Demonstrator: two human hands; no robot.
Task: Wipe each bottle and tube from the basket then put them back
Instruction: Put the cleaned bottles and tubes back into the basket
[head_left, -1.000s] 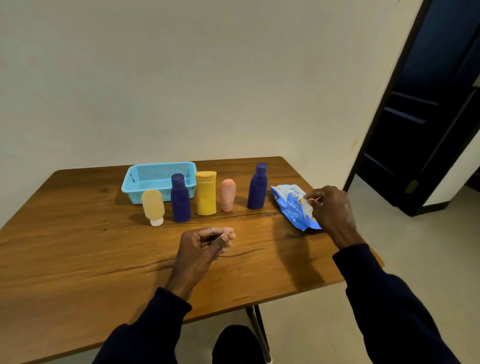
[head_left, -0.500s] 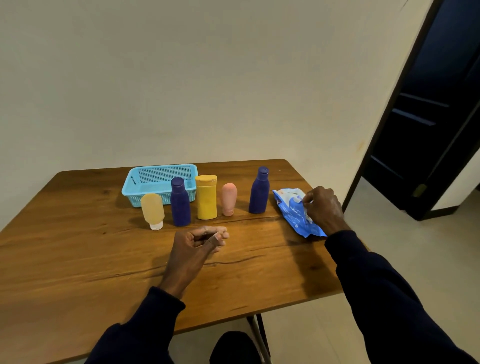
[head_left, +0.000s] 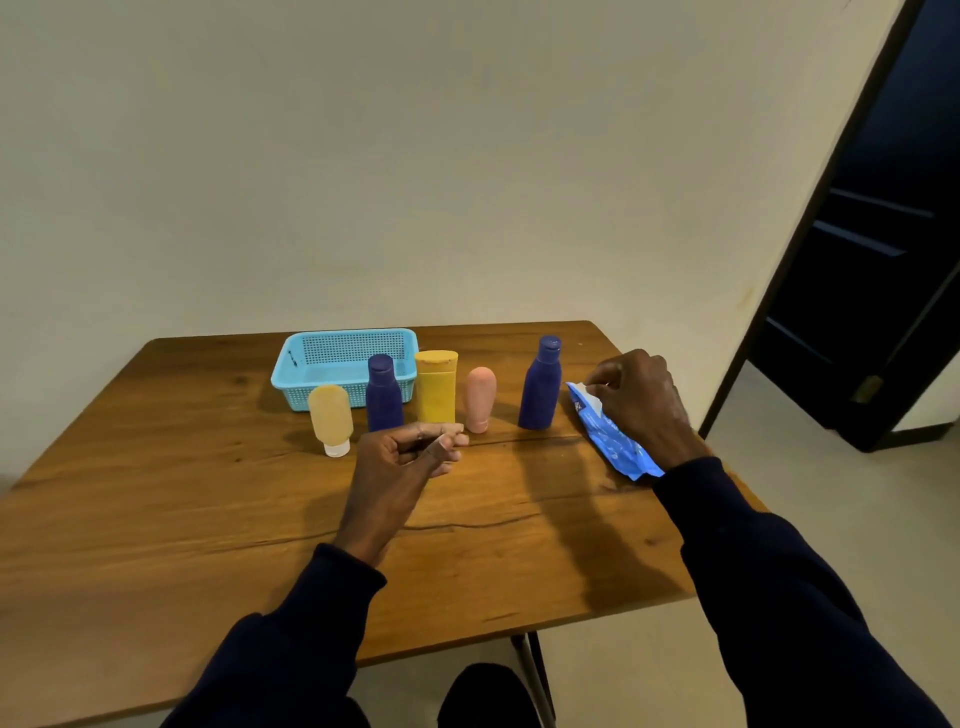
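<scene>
Early stage, judging by the layout. The basket (head_left: 291, 384) is sitting at the back of the table (head_left: 156, 493) and looking empty. All five items are standing upright in a row in front of it: pale yellow tube (head_left: 330, 415), dark blue bottle (head_left: 384, 397), yellow bottle (head_left: 436, 389), pink tube (head_left: 480, 397) and tall blue bottle (head_left: 540, 387). So unloading is looking done, while wiping and putting back are probably both left for all five. No loose wipe is showing.

The right hand (head_left: 641, 400) is pinching the wipes pack (head_left: 610, 439) at its white top end; wipe or flap, cannot tell. The pack is lying just right of the tall blue bottle. The left hand (head_left: 402, 457) is hovering near the row, fingers loosely curled, thumb against them, gripping nothing visible.

Items are looking matte, caps on, no dirt visible.
</scene>
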